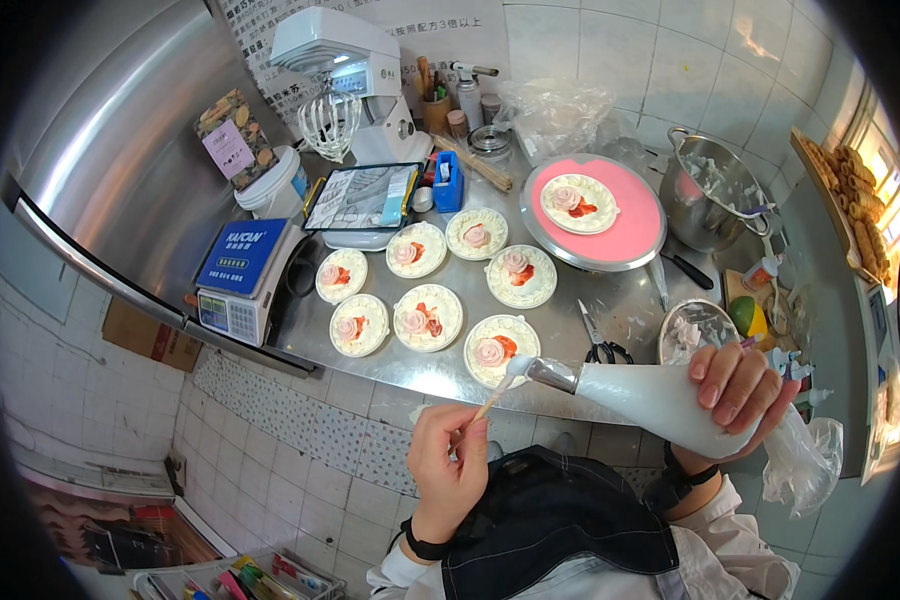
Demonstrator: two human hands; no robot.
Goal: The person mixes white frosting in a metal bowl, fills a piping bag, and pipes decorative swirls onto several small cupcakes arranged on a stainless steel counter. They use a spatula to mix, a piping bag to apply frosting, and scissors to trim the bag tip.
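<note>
Piping bag (660,400): gripped in the right hand (740,390), long axis running leftward, metal tip (550,374) touching the stick's top.
Stick (492,400): pinched upright by the left hand (450,465), the nearer hand.
Cake (500,350): on the surface (620,310) just beyond the tip.

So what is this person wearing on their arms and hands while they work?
Both hands are bare, with no gloves. The left hand has a thin black band round its wrist, above a white sleeve cuff. The right hand has a wider black band at the wrist, like a watch strap, and a white sleeve below it. A dark denim apron bib sits between the two arms.
</note>
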